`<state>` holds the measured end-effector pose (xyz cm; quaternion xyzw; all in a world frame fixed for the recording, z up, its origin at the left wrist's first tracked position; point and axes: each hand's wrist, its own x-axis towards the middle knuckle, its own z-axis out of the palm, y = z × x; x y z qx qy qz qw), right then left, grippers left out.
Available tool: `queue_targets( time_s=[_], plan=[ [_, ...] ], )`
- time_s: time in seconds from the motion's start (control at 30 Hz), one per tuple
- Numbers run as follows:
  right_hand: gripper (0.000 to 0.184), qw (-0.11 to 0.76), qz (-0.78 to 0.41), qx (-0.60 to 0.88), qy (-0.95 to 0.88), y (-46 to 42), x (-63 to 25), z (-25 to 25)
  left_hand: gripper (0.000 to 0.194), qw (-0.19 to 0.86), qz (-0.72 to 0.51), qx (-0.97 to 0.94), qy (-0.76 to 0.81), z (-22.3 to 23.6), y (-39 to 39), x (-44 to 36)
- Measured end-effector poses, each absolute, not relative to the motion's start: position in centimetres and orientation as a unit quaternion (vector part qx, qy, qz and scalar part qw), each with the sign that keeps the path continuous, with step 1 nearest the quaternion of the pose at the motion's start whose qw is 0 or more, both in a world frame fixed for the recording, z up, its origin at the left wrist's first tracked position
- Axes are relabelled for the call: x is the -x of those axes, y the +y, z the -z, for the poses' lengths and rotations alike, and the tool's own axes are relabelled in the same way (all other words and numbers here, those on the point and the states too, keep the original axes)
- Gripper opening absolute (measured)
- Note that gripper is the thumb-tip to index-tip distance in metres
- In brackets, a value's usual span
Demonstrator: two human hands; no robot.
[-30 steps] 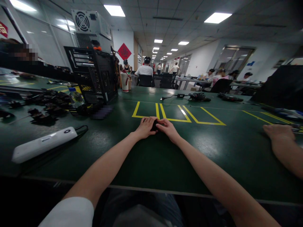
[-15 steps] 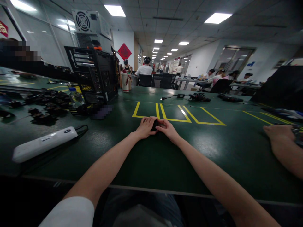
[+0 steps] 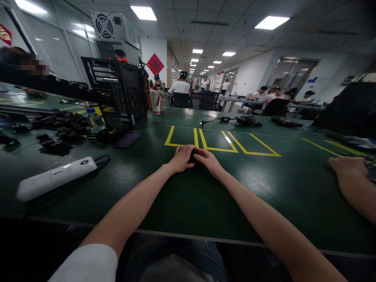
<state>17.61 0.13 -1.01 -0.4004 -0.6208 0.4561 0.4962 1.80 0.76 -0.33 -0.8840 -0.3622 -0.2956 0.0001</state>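
Observation:
A small black object sits between my two hands, mostly covered by fingers, so its kind does not show. My left hand is closed over it from the left, with the fingers curled across its top and the thumb along the near side. From the right, my right hand holds the object's other side, fingers bent and thumb toward it. Both hands are low over the green tabletop, just in front of the yellow tape outlines.
To the left lie a white elongated device with a cord and many black parts. Behind them stand an open computer case and a paper cup. A coiled black cable lies ahead. Another person's hand rests at the right.
My hands stay around the black object; the right fingers have shifted slightly over it. The whole view has moved very slightly.

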Motion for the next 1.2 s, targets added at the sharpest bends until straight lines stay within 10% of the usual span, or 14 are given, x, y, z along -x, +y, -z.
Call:
queue_targets(
  time_s=[1.2],
  plan=[
    [0.03, 0.515, -0.486, 0.387, -0.591, 0.09, -17.43, 1.28, 0.058, 0.019, 0.304, 0.884, -0.355, 0.64, 0.87, -1.8]
  ],
)
